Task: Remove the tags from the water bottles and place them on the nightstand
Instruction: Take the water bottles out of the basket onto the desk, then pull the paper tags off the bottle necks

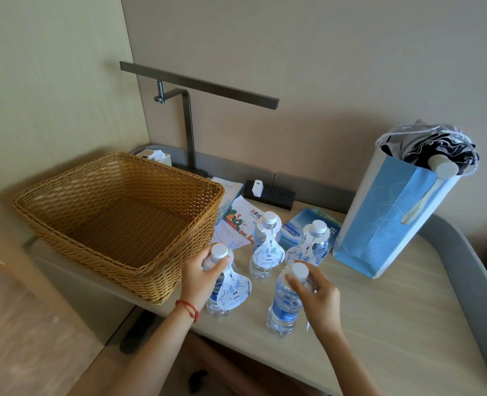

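Note:
Several small clear water bottles with white caps stand on the pale wooden nightstand (379, 324). My left hand (201, 277) grips the neck of the near-left bottle (216, 298), whose white-and-blue paper tag (233, 291) hangs at its front. My right hand (319, 300) holds the neck of the near-right bottle (283, 307), fingers just under its cap; a tag on it is not clearly visible. Behind them stand two more bottles, one in the middle (265, 247) and one to the right (311, 247), each with a tag around its neck.
A large empty wicker basket (65, 195) fills the nightstand's left side. A blue paper bag (391, 224) with a folded umbrella stands at the right. Leaflets (239, 221), a power strip (269, 194), a tissue box and a lamp arm (196, 84) sit along the wall.

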A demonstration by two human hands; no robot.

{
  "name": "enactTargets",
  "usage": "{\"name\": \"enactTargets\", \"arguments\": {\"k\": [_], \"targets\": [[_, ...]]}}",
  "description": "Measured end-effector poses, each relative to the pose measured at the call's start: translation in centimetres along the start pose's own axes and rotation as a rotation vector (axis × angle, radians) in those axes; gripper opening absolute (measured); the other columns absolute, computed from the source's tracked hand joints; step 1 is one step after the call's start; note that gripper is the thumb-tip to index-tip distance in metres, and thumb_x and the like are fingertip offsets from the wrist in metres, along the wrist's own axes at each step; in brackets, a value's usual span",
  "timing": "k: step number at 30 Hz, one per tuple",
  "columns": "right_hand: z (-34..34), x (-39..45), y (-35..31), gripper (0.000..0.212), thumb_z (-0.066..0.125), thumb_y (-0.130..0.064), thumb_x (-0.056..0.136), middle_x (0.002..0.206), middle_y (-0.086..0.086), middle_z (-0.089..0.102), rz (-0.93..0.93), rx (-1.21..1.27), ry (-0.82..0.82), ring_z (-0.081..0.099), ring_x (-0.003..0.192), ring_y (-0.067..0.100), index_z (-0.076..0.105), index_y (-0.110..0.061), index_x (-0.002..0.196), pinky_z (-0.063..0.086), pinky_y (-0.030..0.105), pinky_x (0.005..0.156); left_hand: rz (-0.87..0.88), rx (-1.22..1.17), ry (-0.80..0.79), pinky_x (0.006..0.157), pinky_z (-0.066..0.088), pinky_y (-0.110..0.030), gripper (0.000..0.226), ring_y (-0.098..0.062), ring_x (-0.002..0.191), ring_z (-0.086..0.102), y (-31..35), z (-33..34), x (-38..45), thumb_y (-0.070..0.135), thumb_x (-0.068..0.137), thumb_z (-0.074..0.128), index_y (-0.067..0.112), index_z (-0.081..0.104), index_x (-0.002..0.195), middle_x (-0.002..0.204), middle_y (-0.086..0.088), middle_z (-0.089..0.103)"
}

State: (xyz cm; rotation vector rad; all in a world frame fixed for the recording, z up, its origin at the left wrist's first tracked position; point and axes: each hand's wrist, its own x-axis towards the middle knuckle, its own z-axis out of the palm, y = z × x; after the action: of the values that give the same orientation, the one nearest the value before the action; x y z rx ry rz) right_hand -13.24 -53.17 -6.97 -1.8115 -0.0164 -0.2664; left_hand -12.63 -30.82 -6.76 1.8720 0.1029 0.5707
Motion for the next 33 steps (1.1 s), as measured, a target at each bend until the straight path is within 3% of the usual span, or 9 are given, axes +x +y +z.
{"name": "enactTargets", "arguments": {"k": [5,10,13,16,20,22,24,27,33], "targets": [[-0.5,0.2,-0.3,0.028,0.075,-0.026,0.073,0.097,-0.018,0.068,0.013,-0.028,-0.058,0.061,0.090,-0.011,0.064,-0.040,0.094,0.046,0.006,0.071,0.090,0.120,0.026,0.083,0.031,0.005,0.049,-0.011,0.104,0.053,0.6,-0.2,-0.5,0.007,0.072,0.075,0.004,0.058,0.118,0.112,0.005,0.056],[-1.6,0.3,-0.2,0.042,0.068,-0.042,0.071,0.103,-0.011,0.070,0.019,0.023,-0.064,0.062,0.100,0.001,0.067,-0.023,0.108,0.048,0.023,0.085,0.281,0.185,0.092,0.096,0.036,-0.011,0.051,-0.023,0.108,0.055,2.8,-0.3,-1.2,0.001,0.068,0.076,-0.004,0.057,0.114,0.116,-0.018,0.062],[-2.3,0.5,-0.2,0.026,0.060,-0.041,0.079,0.092,-0.024,0.071,0.046,0.069,-0.031,0.063,0.095,-0.008,0.068,-0.028,0.101,0.048,0.008,0.074,0.356,0.155,0.059,0.095,0.041,-0.023,0.048,-0.021,0.111,0.057,4.0,0.7,-2.1,0.001,0.069,0.075,-0.003,0.058,0.113,0.115,-0.016,0.063],[-2.9,1.3,0.1,0.014,0.059,-0.024,0.088,0.090,-0.022,0.071,0.088,0.049,-0.004,0.063,0.088,-0.011,0.071,-0.027,0.094,0.046,0.004,0.070,0.391,0.073,-0.061,0.096,0.040,-0.013,0.044,-0.006,0.112,0.052,4.6,2.5,-3.4,0.009,0.073,0.072,0.001,0.059,0.114,0.115,-0.004,0.061],[-3.6,2.3,1.3,0.018,0.060,-0.014,0.087,0.081,0.006,0.072,0.181,-0.001,-0.023,0.063,0.077,0.012,0.072,-0.017,0.073,0.050,0.034,0.077,0.198,-0.092,-0.253,0.093,0.039,-0.008,0.042,0.005,0.109,0.052,3.7,5.2,-5.0,0.015,0.077,0.071,0.026,0.055,0.114,0.114,0.013,0.059],[-3.8,2.7,1.6,0.019,0.061,-0.012,0.086,0.086,0.028,0.066,0.216,-0.010,-0.058,0.055,0.075,0.019,0.068,0.002,0.075,0.046,0.037,0.075,0.076,-0.128,-0.319,0.093,0.041,-0.012,0.046,0.003,0.109,0.054,2.7,6.4,-5.3,0.015,0.076,0.072,0.035,0.051,0.111,0.113,0.018,0.057],[-3.9,3.0,1.7,0.024,0.062,-0.013,0.085,0.089,0.036,0.059,0.238,0.003,-0.085,0.049,0.074,0.018,0.062,0.010,0.077,0.042,0.035,0.073,-0.064,-0.177,-0.375,0.095,0.044,-0.022,0.046,-0.005,0.111,0.055,1.7,7.3,-5.3,0.013,0.076,0.072,0.035,0.050,0.110,0.113,0.017,0.057],[-3.9,3.6,1.7,0.021,0.061,-0.008,0.083,0.075,0.035,0.056,0.241,0.021,-0.130,0.047,0.071,0.017,0.063,0.011,0.074,0.041,0.035,0.071,-0.223,-0.256,-0.458,0.097,0.046,-0.035,0.047,-0.011,0.117,0.052,0.7,8.2,-5.1,0.012,0.077,0.070,0.028,0.052,0.117,0.121,0.005,0.059],[-3.7,4.5,2.1,0.012,0.060,-0.002,0.081,0.071,0.011,0.058,0.249,0.090,-0.259,0.046,0.069,0.015,0.068,0.007,0.076,0.041,0.031,0.069,-0.281,-0.366,-0.493,0.081,0.049,-0.017,0.046,0.000,0.109,0.057,0.3,9.1,-5.2,0.004,0.077,0.069,0.017,0.053,0.118,0.119,-0.001,0.062]]}}
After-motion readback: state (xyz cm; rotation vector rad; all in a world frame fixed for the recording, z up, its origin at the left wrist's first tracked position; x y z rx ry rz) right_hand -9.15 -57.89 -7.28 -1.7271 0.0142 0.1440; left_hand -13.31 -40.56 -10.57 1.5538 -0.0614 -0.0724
